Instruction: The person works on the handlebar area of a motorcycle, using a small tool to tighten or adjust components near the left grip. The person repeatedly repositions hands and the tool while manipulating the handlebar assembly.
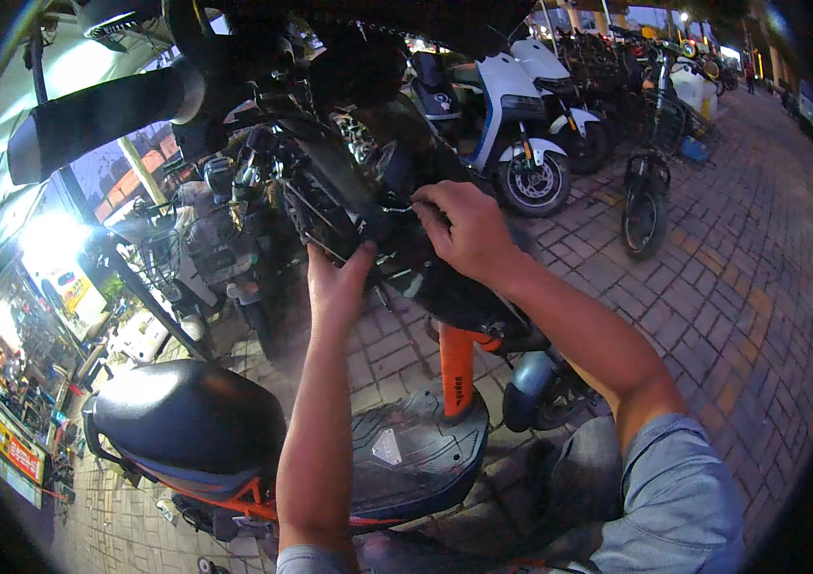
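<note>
An electric scooter with a black seat (191,407), a dark footboard (426,445) and an orange stem (457,373) stands in front of me. Its front end is a dark body with exposed parts and wires, hard to make out in the low light. My left hand (338,277) is closed on the lower edge of a black panel (330,177) there, thumb on the near side. Higher up and to the right, my right hand (469,230) is in a pinch beside a small shiny bit at the dark front. Whatever its fingertips hold is too small to name.
White scooters (507,105) are parked beyond, and a bicycle-like vehicle (650,182) stands on the brick paving (713,316) at right. More two-wheelers (215,239) stand at left near a bright lamp (53,239). A dark mirror-like arm (105,115) juts across the upper left.
</note>
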Available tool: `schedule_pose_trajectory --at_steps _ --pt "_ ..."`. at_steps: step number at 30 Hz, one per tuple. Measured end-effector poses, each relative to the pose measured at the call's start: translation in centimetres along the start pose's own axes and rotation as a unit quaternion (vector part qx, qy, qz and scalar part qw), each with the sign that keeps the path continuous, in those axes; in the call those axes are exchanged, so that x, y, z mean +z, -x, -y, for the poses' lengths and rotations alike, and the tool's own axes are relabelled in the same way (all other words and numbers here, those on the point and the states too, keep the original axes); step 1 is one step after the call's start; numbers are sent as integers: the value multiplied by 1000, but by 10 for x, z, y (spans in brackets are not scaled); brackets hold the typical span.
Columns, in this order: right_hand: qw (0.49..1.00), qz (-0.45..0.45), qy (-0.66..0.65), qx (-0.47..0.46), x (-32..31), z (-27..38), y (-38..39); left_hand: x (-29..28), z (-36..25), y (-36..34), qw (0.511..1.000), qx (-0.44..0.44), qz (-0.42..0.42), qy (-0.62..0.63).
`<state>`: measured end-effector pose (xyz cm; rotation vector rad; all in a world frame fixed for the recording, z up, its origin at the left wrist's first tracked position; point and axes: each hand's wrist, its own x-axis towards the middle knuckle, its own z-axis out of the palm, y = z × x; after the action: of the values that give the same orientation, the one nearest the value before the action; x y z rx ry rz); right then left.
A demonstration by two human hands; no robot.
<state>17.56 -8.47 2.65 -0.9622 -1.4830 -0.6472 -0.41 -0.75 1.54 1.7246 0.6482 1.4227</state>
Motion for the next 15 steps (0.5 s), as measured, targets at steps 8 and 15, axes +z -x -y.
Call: schedule_pose_trajectory --at_steps 8,15 --pt "998 20 16 -49 -2 -7 2 1 4 0 1000 2 2 4" --pt "996 41 -44 -72 1 -11 2 -6 -5 -5 998 20 47 -46"
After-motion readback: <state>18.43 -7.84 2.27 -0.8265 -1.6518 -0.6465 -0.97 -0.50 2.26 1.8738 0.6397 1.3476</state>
